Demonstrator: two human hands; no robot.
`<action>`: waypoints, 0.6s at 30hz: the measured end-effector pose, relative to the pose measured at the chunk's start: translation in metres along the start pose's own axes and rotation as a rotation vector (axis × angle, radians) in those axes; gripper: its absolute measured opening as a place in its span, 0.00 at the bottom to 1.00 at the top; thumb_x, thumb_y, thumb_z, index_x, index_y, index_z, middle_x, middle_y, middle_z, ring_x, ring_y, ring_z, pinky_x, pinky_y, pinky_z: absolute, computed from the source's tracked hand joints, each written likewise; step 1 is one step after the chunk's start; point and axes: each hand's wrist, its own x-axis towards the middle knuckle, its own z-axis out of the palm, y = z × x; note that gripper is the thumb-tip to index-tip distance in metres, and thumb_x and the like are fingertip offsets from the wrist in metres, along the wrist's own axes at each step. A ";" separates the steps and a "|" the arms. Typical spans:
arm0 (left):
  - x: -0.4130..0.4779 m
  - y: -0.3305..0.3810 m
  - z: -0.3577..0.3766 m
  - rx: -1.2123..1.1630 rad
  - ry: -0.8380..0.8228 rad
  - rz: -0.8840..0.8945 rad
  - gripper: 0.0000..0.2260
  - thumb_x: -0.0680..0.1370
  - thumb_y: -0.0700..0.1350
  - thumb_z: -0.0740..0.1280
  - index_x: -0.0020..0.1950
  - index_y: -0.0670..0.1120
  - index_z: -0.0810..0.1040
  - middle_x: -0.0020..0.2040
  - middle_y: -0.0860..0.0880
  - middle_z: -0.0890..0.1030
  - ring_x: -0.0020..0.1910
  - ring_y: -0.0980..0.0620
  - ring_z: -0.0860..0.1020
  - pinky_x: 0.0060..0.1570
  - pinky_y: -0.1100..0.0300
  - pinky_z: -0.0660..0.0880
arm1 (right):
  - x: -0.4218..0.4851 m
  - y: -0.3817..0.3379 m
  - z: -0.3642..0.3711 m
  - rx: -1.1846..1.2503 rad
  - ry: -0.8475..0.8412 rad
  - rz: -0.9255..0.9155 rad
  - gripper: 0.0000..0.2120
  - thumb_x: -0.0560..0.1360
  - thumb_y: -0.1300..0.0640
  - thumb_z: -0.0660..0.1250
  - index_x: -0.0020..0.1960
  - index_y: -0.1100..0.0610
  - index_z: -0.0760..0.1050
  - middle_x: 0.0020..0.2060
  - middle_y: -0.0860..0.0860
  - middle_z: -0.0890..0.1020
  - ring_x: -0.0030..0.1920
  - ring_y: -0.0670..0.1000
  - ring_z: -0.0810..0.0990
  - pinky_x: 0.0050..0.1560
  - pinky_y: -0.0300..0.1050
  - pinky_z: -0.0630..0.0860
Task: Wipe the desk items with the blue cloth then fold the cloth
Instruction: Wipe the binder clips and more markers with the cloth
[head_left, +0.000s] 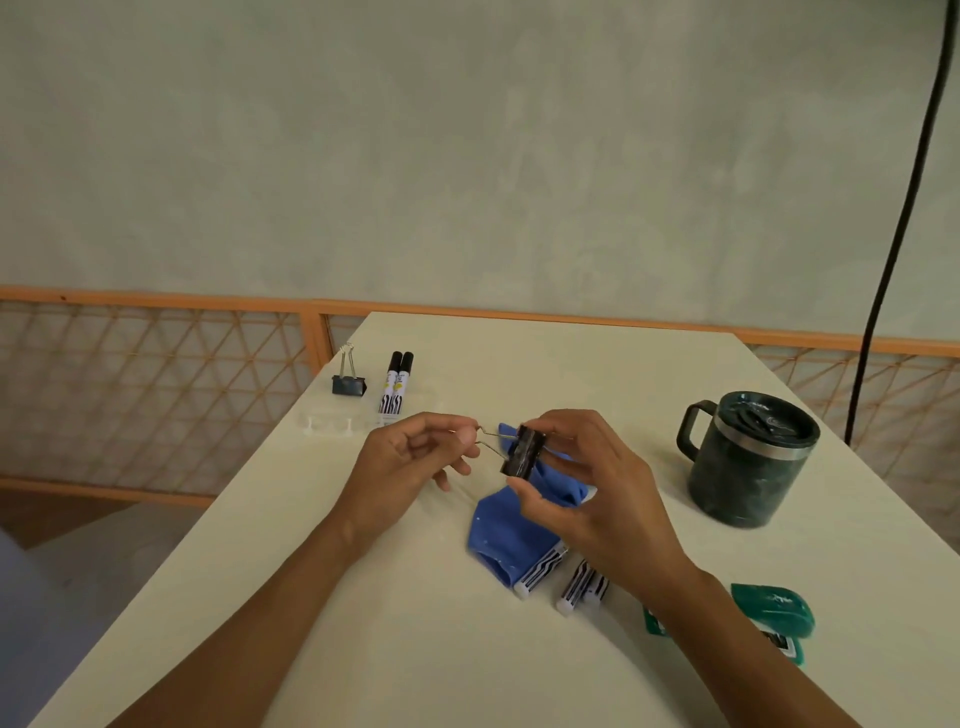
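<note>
My left grip pinches the clip by its wire arms, my right grip clamps its body over the cloth on the worktop; slipping wires could snap it free.

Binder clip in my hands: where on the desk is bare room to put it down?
Free: the far desk between the far markers and the mug; also the near strip between the forearms. Crowded: around the blue cloth, the near markers and the green object.
</note>
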 end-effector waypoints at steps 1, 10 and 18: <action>0.000 0.000 -0.001 -0.003 0.004 -0.013 0.10 0.83 0.46 0.72 0.62 0.46 0.86 0.51 0.43 0.89 0.47 0.45 0.86 0.43 0.56 0.81 | 0.000 0.001 -0.001 0.014 0.000 0.009 0.25 0.75 0.52 0.80 0.70 0.51 0.76 0.63 0.41 0.79 0.64 0.44 0.81 0.65 0.35 0.77; 0.002 -0.003 0.007 -0.067 0.079 -0.042 0.09 0.82 0.46 0.74 0.60 0.45 0.87 0.50 0.43 0.89 0.42 0.49 0.83 0.37 0.59 0.76 | 0.007 0.015 -0.006 -0.065 -0.065 0.017 0.27 0.76 0.49 0.80 0.72 0.47 0.75 0.63 0.35 0.80 0.62 0.38 0.81 0.61 0.31 0.76; 0.009 -0.007 0.013 -0.105 0.229 -0.021 0.07 0.82 0.44 0.73 0.58 0.45 0.87 0.49 0.45 0.89 0.41 0.52 0.83 0.37 0.61 0.76 | 0.014 0.031 -0.006 -0.381 -0.066 0.177 0.22 0.81 0.38 0.70 0.71 0.46 0.74 0.64 0.41 0.77 0.53 0.41 0.78 0.47 0.33 0.73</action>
